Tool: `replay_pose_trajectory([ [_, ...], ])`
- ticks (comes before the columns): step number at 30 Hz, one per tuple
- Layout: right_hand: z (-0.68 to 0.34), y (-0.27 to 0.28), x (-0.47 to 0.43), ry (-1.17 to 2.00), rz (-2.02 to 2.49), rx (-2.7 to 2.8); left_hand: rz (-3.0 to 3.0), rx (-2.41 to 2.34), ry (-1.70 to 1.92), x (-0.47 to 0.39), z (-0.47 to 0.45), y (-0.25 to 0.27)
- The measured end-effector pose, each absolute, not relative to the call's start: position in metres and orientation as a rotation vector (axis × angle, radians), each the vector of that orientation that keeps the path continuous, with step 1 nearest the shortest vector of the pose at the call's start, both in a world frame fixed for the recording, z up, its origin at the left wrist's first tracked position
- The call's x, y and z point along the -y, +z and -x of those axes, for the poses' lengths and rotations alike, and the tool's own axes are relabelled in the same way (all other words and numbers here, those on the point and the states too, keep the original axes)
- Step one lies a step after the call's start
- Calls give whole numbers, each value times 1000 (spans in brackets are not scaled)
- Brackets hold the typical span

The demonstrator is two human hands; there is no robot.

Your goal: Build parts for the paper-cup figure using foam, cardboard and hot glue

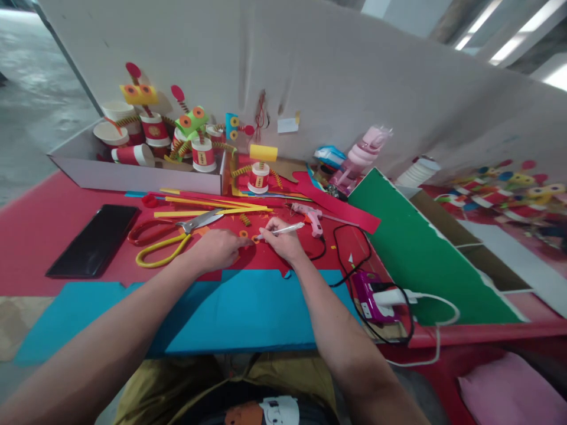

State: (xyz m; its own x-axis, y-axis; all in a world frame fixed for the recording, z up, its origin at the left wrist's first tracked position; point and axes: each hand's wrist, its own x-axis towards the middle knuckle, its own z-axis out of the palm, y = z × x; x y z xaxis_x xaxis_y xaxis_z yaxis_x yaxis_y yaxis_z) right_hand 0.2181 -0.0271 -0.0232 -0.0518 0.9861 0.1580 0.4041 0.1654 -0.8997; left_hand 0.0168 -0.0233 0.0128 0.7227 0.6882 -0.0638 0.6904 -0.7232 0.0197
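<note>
Drawing looks to be the step in hand: the right hand (283, 239) is closed around a slim white pen (283, 229), its tip touching a small orange paper ring (256, 239) that lies on the red paper sheet (266, 255) near the middle of the table. The left hand (217, 249) rests just left of the ring, fingers curled and pressing flat on the sheet, holding nothing that I can make out. A second orange ring (243, 234) sits just beside the first.

As a judgement, the marking calls for a steady, short stroke with the ring pinned so that it cannot slide.

Room is tight on the far side: yellow-handled scissors (175, 233) lie to the left, yellow paper strips (212, 206) beyond them, and a pink glue gun (310, 215) just right of the pen, its black cord (349, 260) looping near the right wrist. A black phone (94, 239) lies well apart, further left. The near edge of the red sheet overlaps a blue foam sheet (230, 313), which offers the open space for the forearms.
</note>
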Motion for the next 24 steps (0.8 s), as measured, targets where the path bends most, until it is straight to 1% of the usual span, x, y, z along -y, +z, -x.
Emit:
replay_pose_trajectory([
  [24, -221, -24, 26, 872, 1381, 1609, -2911, -1147, -84, 23, -17, 12],
])
